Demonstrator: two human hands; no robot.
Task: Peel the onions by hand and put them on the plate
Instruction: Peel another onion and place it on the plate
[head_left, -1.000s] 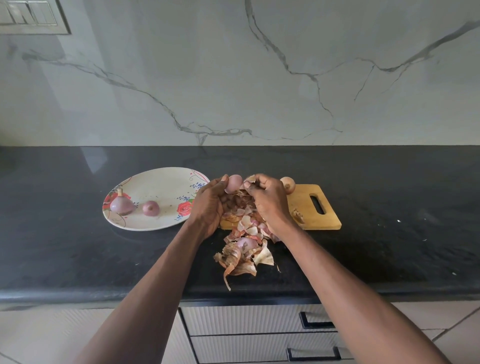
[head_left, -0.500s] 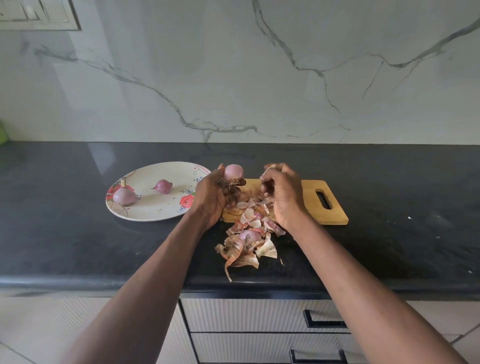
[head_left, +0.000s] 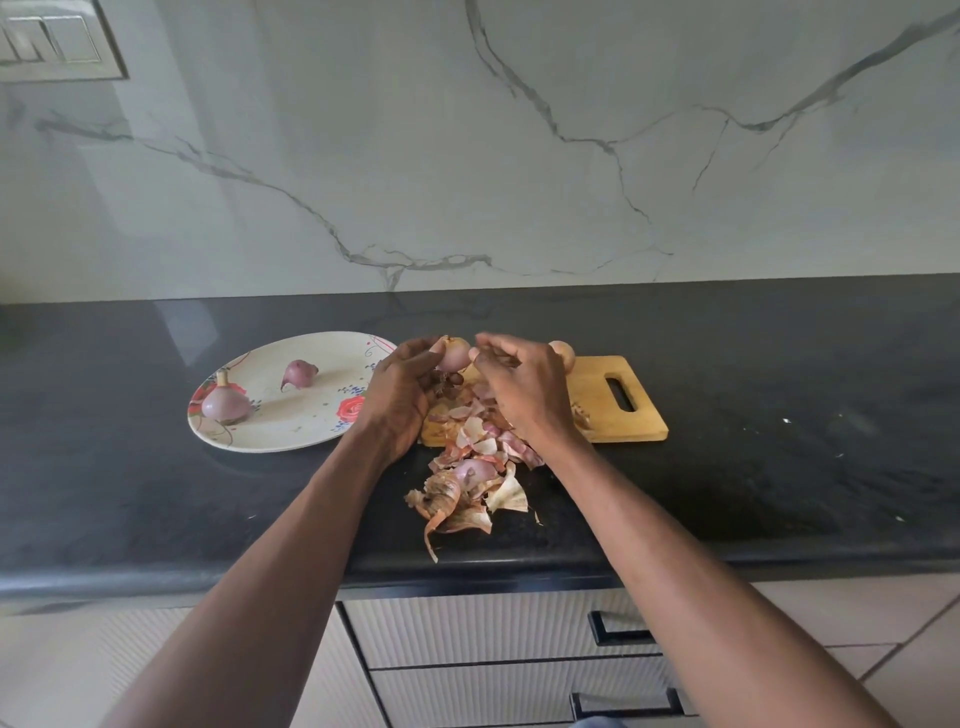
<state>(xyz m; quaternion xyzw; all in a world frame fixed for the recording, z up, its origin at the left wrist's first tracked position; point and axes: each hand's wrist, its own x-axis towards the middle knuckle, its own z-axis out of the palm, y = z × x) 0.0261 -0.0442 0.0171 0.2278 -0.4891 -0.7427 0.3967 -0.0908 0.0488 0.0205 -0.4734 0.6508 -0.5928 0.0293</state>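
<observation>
Head view: left hand (head_left: 400, 395) has its grip curled round an onion (head_left: 453, 352) above the board (head_left: 597, 400). Right hand (head_left: 524, 387) pinches at the onion's skin. Plate (head_left: 291, 431) at nine o'clock carries two peeled onions (head_left: 226, 402). Peels (head_left: 467, 483) lie on the worktop (head_left: 779, 467).

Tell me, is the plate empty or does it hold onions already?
Not empty. The plate holds two peeled onions: a larger one near its left rim and a smaller one further back.

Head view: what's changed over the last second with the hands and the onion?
The right hand, apart from the onion half a second ago, has come back to its top. The left hand keeps its grip. Plate, its two onions and the peel pile are as before.
</observation>
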